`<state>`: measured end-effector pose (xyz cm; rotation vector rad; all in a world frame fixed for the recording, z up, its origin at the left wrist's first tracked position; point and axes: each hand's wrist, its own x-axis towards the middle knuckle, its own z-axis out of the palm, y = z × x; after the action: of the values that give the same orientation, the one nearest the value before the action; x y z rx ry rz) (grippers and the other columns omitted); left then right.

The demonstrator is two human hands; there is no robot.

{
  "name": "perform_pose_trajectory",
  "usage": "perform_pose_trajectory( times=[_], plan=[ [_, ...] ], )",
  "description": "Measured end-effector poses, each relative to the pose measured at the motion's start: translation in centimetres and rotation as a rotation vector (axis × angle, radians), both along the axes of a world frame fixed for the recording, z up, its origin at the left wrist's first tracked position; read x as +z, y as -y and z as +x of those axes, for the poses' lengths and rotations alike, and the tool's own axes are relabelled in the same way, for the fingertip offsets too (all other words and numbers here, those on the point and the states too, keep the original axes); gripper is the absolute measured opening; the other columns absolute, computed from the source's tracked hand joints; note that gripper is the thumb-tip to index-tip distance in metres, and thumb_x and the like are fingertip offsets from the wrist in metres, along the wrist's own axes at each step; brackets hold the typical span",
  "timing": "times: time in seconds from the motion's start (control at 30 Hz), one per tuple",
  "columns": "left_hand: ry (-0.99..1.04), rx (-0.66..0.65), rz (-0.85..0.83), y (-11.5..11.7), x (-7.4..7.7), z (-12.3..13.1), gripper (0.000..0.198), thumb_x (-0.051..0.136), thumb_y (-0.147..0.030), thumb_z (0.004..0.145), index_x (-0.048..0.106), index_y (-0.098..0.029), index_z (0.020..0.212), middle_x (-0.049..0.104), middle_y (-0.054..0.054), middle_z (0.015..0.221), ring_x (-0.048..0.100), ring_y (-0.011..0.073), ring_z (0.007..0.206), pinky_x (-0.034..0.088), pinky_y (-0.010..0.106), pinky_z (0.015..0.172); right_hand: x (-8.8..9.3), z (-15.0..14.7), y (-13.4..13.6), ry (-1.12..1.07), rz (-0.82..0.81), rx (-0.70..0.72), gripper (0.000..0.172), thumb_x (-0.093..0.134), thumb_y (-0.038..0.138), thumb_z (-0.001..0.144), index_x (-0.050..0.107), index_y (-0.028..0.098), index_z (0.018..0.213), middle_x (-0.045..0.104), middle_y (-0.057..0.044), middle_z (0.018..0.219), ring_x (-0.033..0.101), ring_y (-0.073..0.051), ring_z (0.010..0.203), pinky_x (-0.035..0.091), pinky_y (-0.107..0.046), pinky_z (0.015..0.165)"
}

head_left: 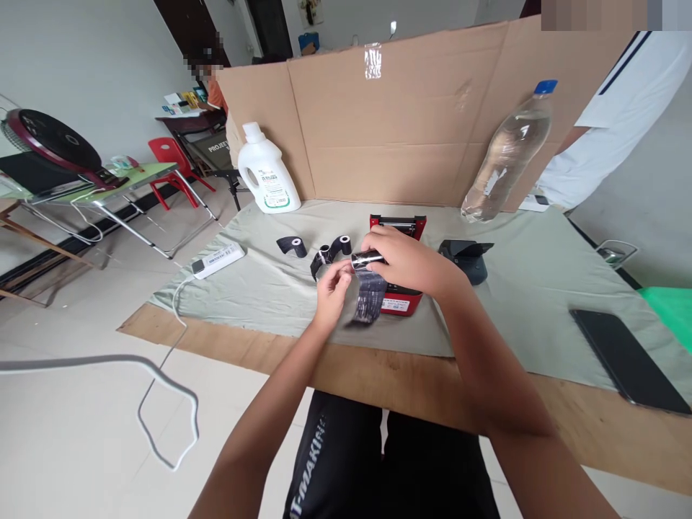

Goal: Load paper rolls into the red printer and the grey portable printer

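Note:
My right hand (408, 261) grips a shiny black paper roll (367, 258) from above. A dark, streaky loose strip (370, 297) hangs from the roll, its lower end blurred. My left hand (331, 292) is closed, with its fingertips pinched at the roll's left end. Behind and below my right hand sits a small red-and-black machine (398, 303) with its lid raised; its middle is hidden by the hand. Several more black rolls with white cores lie to the left, including one partly unrolled roll (293, 246). To the right stands a dark grey device (466, 261).
A white jug (267, 173) and a tilted clear bottle (511, 155) lean near the cardboard screen (389, 130). A power strip (218, 260) lies left, a black tablet (630, 357) right. A person in white (632, 122) stands behind the screen's right end.

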<state>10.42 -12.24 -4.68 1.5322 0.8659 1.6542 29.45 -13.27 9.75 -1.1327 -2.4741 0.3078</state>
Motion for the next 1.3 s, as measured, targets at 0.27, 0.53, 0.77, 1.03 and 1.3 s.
perform_pose_trajectory(
  times=[0.27, 0.53, 0.77, 1.03, 1.3],
  plan=[
    [0.030, 0.046, -0.046, 0.3, 0.3, -1.2, 0.051, 0.064, -0.068, 0.089, 0.076, -0.019, 0.099, 0.071, 0.004, 0.085, 0.065, 0.0185, 0.080, 0.053, 0.029, 0.073, -1.7, -1.7, -0.3, -0.129, -0.175, 0.099, 0.012, 0.056, 0.019, 0.093, 0.062, 0.022, 0.103, 0.063, -0.006, 0.113, 0.060, -0.021, 0.097, 0.045, -0.032, 0.082],
    [0.078, 0.072, -0.015, 0.6, 0.8, -0.6, 0.054, 0.080, -0.054, 0.083, 0.070, -0.024, 0.127, 0.075, 0.007, 0.108, 0.072, 0.0198, 0.099, 0.058, 0.033, 0.088, -2.9, -2.1, -1.9, -0.288, -0.329, -0.063, 0.010, 0.059, 0.028, 0.091, 0.064, 0.023, 0.099, 0.067, 0.000, 0.090, 0.058, -0.017, 0.076, 0.040, -0.028, 0.066],
    [0.146, 0.099, -0.062, 0.2, 0.4, -0.6, 0.057, 0.079, -0.055, 0.084, 0.070, -0.020, 0.128, 0.078, 0.009, 0.108, 0.074, 0.0209, 0.099, 0.060, 0.033, 0.088, -4.1, -2.5, -2.8, -0.499, -0.391, -0.018, 0.018, 0.061, 0.027, 0.088, 0.063, 0.022, 0.105, 0.068, -0.002, 0.106, 0.062, -0.017, 0.086, 0.046, -0.029, 0.073],
    [0.189, 0.084, -0.088, 0.1, 0.5, -0.8, 0.056, 0.082, -0.056, 0.081, 0.071, -0.021, 0.124, 0.077, 0.009, 0.107, 0.074, 0.0219, 0.102, 0.059, 0.031, 0.088, -4.1, -3.0, -2.8, -0.576, -0.434, -0.023, 0.018, 0.064, 0.025, 0.084, 0.065, 0.020, 0.101, 0.069, -0.003, 0.099, 0.061, -0.017, 0.084, 0.046, -0.029, 0.072],
    [0.121, 0.043, -0.083, -0.1, -0.2, -0.8, 0.054, 0.083, -0.050, 0.081, 0.073, -0.021, 0.125, 0.077, 0.005, 0.101, 0.073, 0.0178, 0.093, 0.059, 0.031, 0.088, -5.3, -3.3, -3.7, -0.709, -0.459, -0.032, 0.028, 0.064, 0.018, 0.081, 0.064, 0.021, 0.109, 0.071, -0.004, 0.106, 0.066, -0.020, 0.095, 0.051, -0.034, 0.084]
  ],
)
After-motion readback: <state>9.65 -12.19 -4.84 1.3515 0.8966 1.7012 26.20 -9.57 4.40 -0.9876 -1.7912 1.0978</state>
